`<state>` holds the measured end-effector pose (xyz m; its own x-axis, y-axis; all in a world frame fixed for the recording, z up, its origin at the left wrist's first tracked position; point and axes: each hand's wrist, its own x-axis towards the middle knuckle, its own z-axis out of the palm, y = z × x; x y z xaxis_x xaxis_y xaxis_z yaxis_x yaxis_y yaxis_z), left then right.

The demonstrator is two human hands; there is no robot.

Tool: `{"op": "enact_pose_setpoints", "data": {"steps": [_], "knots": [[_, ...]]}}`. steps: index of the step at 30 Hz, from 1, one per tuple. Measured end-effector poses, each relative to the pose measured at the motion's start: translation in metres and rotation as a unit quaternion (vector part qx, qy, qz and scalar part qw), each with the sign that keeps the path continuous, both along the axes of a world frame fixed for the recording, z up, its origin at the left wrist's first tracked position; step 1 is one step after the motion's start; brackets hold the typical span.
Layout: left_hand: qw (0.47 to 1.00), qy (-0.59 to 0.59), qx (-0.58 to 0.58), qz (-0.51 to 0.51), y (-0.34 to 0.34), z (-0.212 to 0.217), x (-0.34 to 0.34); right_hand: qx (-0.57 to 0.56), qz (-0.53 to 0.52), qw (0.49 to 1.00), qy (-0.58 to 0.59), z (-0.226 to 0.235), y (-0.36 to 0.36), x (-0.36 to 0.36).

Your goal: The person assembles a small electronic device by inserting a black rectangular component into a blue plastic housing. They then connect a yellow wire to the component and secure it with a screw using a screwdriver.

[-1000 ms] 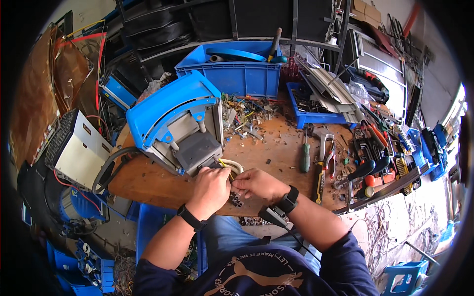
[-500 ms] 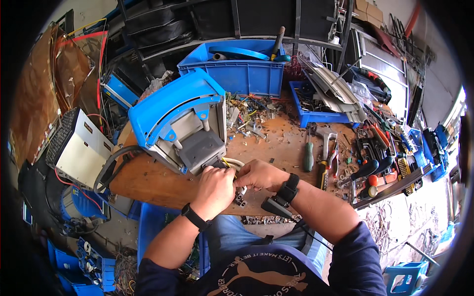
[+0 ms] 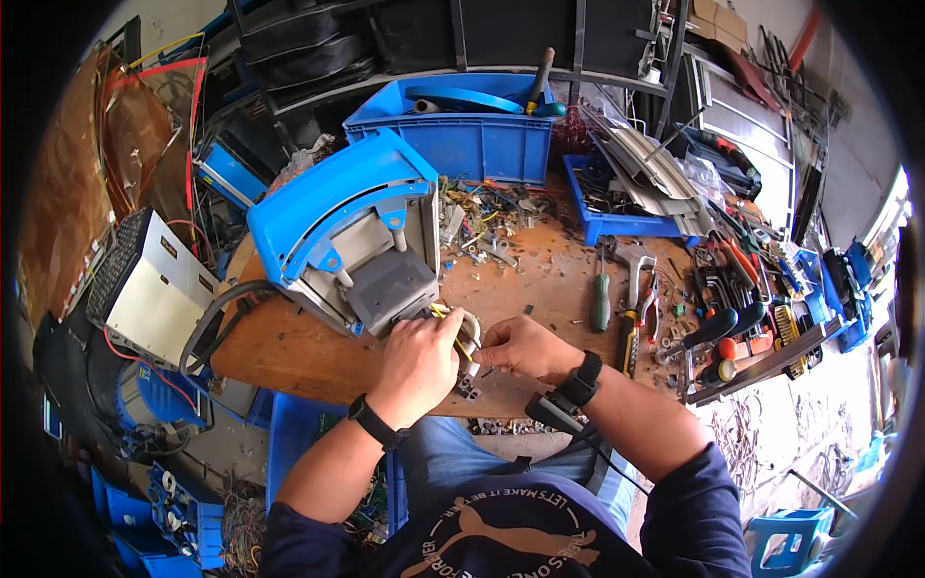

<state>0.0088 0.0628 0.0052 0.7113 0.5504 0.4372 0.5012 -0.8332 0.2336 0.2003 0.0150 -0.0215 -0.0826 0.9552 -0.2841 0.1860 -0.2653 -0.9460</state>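
Note:
A blue-and-grey equipment housing stands tilted at the left of the workbench, with a dark grey box fixed to its underside. From near this box come a whitish cable and a yellow wire. My left hand is closed around the wires just below the box; its fingers partly hide them. Beside it, on the right, my right hand pinches with thumb and forefinger at the cable's side. What lies between those fingertips is too small to make out. Small metal pieces lie below the hands.
A green-handled screwdriver, a hammer and pliers lie right of my hands. Behind stand a large blue crate and a blue tray. Scrap litters the wooden workbench. A blue bin sits below its edge.
My right hand has drawn a little to the right, away from my left, opening a gap where the cable and yellow wire show. My left hand stays near the box.

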Motion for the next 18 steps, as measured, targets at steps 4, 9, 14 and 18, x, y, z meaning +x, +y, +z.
{"op": "enact_pose_setpoints", "data": {"steps": [4, 9, 14, 18], "knots": [[1.0, -0.027, -0.01, 0.011, -0.001, 0.013, 0.008, 0.008, -0.04, 0.998, 0.05, 0.01, -0.004, 0.001], [0.996, -0.055, -0.068, -0.007, 0.0, 0.036, 0.019, 0.061, -0.038, 0.996, 0.054, 0.021, -0.022, -0.006], [0.994, -0.067, -0.084, -0.026, -0.001, 0.041, 0.029, 0.087, -0.036, 0.991, 0.094, 0.02, -0.037, -0.005], [0.996, -0.038, -0.079, -0.031, -0.011, 0.047, 0.035, 0.025, -0.019, 0.982, 0.187, 0.018, -0.054, 0.005]]}}
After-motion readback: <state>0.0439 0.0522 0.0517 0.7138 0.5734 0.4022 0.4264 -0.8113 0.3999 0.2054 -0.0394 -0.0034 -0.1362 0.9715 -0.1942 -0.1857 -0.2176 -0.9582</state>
